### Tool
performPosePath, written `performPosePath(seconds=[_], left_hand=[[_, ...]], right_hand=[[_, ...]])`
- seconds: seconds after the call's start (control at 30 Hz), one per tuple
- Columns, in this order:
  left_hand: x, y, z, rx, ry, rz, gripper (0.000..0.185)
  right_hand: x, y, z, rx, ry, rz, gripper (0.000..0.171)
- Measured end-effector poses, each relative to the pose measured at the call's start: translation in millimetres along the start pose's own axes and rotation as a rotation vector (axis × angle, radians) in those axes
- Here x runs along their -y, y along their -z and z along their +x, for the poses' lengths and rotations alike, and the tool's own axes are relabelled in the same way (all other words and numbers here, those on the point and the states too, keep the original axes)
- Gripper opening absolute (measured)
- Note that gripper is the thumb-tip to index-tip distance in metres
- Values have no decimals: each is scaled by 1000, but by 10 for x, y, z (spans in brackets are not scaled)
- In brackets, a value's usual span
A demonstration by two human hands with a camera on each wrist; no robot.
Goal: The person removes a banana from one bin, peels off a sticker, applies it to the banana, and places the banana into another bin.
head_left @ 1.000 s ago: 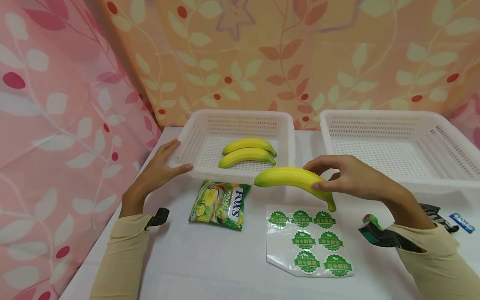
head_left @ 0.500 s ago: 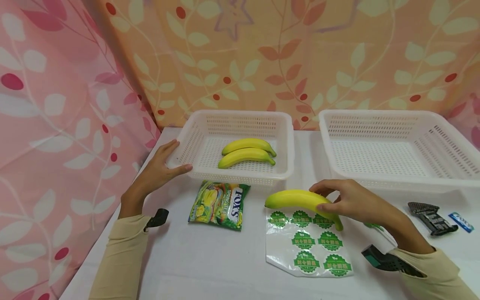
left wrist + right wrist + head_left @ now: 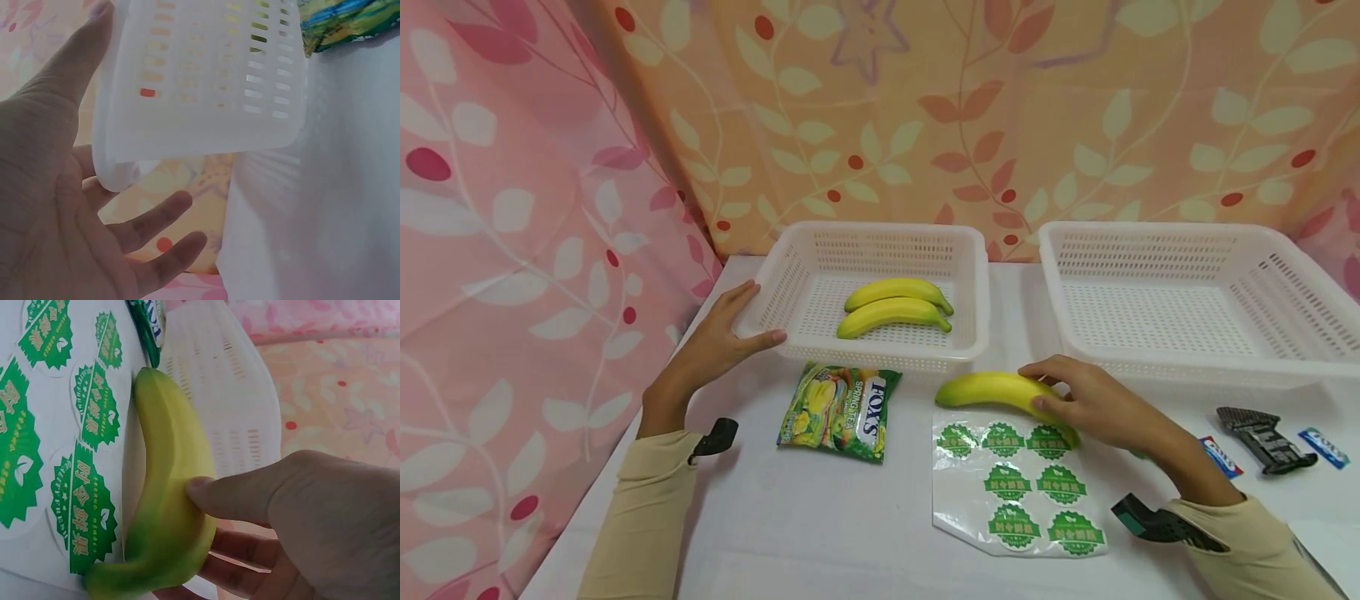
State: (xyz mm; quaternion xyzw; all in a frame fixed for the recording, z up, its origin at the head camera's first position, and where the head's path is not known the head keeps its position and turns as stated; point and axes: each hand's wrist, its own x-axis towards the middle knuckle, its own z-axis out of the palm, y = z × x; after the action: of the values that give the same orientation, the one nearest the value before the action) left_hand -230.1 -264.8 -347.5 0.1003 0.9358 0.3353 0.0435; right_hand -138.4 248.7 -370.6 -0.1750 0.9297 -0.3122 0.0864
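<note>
The right hand [image 3: 1093, 404] is gripping a banana [image 3: 996, 392] lying on the worktop [image 3: 820, 517] at the sticker sheet's [image 3: 1015, 483] top edge. The left hand [image 3: 718, 342], fingers spread, is steadying the left basket [image 3: 973, 283]. Labelling seems underway; next comes peeling a sticker.

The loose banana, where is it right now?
In the head view the banana lies on the table right of centre, gripped by the right hand, along the sticker sheet's far edge, in front of the left basket.

Right hand [image 3: 1093, 404] covering the stem end of the banana [image 3: 992, 390], small blue wrappers [image 3: 1324, 446] near the table's right edge with print too small to read, left-wrist view blurred, left basket [image 3: 200, 81] cut off at top.
</note>
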Motion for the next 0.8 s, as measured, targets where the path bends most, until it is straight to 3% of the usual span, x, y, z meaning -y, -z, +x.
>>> performPosePath(seconds=[0.13,0.23,0.37,0.43,0.5,0.6,0.73,0.8], left_hand=[[-55,14,-13,-16,-21,43,110],[-186,6,-50,-88,-84,58,101],[-543,-86,-182,-229,-296,22,73],[-757,-180,-278,-250,-431,-8,60],[-952,-308,-375,-206,-556,-35,54],[-1181,-552,-482,-47,-626,-44,52],[-1340,-916,-531,190,-583,22,58],[-1364,-1091,-527,271,-545,66,59]], right_hand=[[-32,-32,-3,-13,-12,1,43],[-47,-44,-5,-19,-25,4,43],[-58,-56,-12,-32,-25,-1,41],[-60,-59,-14,-37,-19,-4,41],[-62,-60,-16,-42,-16,-13,42],[-65,-53,-21,-44,-19,-17,46],[-76,-41,-37,-45,-19,-12,49],[-82,-35,-47,-47,-17,-9,49]])
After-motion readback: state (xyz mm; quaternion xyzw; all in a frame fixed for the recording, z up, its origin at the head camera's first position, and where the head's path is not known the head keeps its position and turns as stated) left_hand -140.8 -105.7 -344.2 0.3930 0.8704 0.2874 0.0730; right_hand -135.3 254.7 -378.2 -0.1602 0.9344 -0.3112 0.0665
